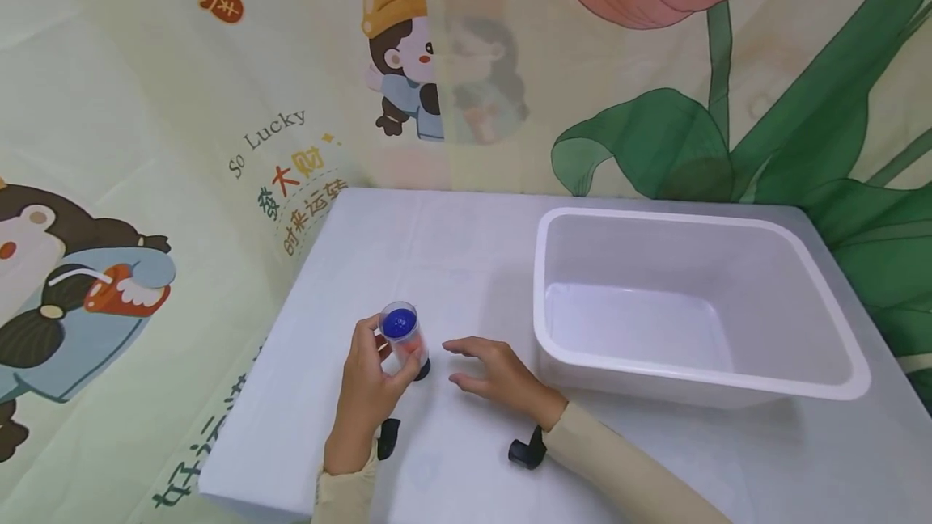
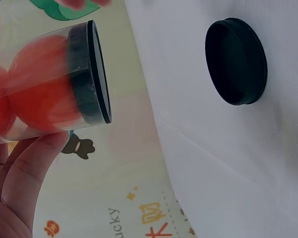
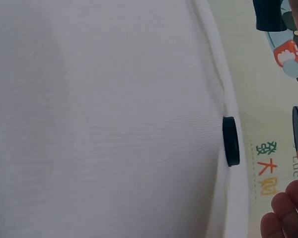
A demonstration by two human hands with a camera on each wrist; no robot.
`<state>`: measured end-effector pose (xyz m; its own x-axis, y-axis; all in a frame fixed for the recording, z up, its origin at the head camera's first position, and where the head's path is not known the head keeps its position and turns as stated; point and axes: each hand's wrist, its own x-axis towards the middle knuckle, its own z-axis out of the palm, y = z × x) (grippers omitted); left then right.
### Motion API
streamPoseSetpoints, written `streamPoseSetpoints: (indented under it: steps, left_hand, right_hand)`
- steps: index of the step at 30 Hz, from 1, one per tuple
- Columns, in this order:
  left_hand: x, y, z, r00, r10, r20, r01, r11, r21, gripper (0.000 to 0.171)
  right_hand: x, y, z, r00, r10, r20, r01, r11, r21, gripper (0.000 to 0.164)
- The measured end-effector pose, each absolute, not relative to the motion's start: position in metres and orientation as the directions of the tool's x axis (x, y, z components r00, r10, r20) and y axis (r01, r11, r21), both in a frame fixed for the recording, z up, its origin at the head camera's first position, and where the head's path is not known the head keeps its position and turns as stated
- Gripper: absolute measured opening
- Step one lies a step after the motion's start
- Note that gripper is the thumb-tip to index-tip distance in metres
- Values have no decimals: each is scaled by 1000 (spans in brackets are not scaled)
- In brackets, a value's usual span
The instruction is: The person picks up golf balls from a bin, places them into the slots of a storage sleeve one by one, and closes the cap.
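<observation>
My left hand (image 1: 371,374) grips a clear plastic tube (image 1: 403,334), thumb on one side and fingers on the other. A blue ball (image 1: 399,323) shows in its uncovered upper end. Lower down sit red balls (image 2: 44,82), and a black cap (image 2: 87,74) closes the bottom end. A loose black lid (image 2: 237,62) lies on the white cloth, hollow side showing; in the right wrist view the lid (image 3: 231,141) appears edge-on. My right hand (image 1: 502,372) hovers just right of the tube, holding nothing, its thumb and fingers spread apart.
A large white plastic tub (image 1: 702,382) stands on the right of the table, close beyond my right hand. White cloth covers the table (image 1: 451,265). A printed curtain (image 1: 480,160) hangs behind and along the left side. Black devices (image 1: 527,451) sit at both wrists.
</observation>
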<state>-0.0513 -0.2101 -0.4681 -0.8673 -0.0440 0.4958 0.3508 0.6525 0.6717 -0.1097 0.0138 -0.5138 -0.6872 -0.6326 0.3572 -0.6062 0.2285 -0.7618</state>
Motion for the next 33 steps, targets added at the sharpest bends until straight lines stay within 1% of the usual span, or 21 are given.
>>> streamPoseSetpoints:
  steps: [3,8,15,20,25,27,33]
  left_hand:
    - [-53,-210,-471,-882,-50,468,330,643,691,65]
    - [-49,-217,-476,-885,-72,461,310,648,696,69]
    - [-52,-222,-479,-875,-70,480,331,638,696,69]
    - [-59,-225,-482,-855,-59,515,368,629,684,67]
    - [-60,-227,-485,-842,-61,536,382,635,672,67]
    - [-61,-228,-486,-843,-63,533,377,637,672,67]
    - [-62,-230,-488,-852,-60,521,365,646,670,65]
  right_hand:
    - [-115,6,-526,-705,-640,307,-567,249,-785,47]
    - [-120,-9,-540,-716,-652,249,-537,287,-793,52]
    - [-131,-20,-539,-727,-666,166,-507,358,-784,56]
    - [-140,-29,-537,-707,-693,140,-530,389,-753,58]
    - [-144,-39,-535,-688,-708,158,-577,403,-710,60]
    - [-145,-42,-533,-690,-706,156,-584,418,-696,59]
    - [-146,-50,-531,-686,-715,134,-603,456,-654,46]
